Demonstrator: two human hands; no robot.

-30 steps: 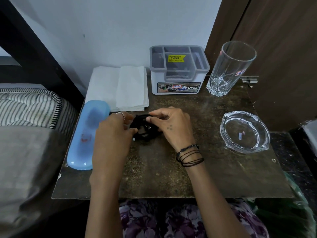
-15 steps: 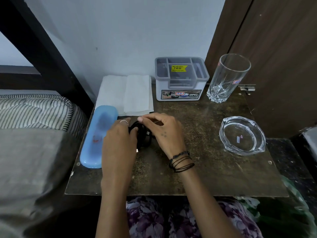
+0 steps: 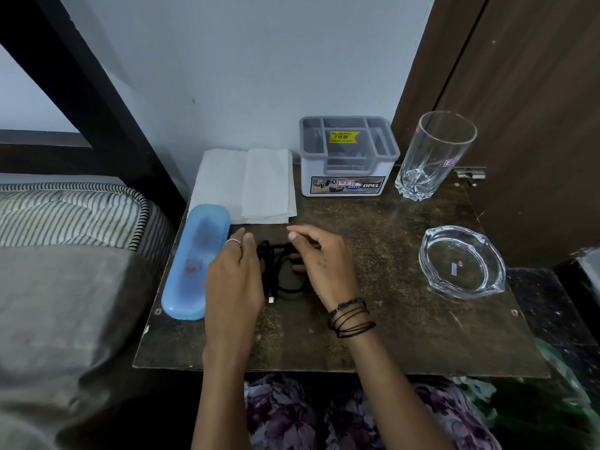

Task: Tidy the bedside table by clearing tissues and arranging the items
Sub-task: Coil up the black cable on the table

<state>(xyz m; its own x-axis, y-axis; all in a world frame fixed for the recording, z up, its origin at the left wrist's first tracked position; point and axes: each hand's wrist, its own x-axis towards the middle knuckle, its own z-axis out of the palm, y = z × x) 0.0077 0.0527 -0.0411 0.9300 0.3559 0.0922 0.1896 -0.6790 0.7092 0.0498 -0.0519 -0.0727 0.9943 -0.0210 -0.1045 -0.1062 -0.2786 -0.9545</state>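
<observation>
You are sitting at the dark brown surface (image 3: 373, 339), and your flowered clothing (image 3: 292, 414) is showing below its near edge. Your left hand (image 3: 235, 280) is hovering with its fingers straight and close together, holding nothing that I can see, just beside the coiled black cable (image 3: 282, 271). Your right hand (image 3: 319, 258), with black bands on the wrist, is bending over the cable; the thumb and first finger are meeting near the top of the coil, but I cannot tell if they are really pinching it. The cable is lying on the surface between your two hands, with its small plug pointing toward you. To the left of your left hand, the blue case (image 3: 191, 264) is lying lengthwise along the left edge, near the bed with the striped mattress (image 3: 68, 212). On the right side, well apart from your hands, the glass ashtray (image 3: 461, 261) is resting. Farther back, the folded white tissues (image 3: 246, 185) are lying against the wall, touching the far end of the blue case. Beside them the grey organiser box (image 3: 347, 157) is standing, and the tall glass (image 3: 435, 154) is standing upright to its right.
</observation>
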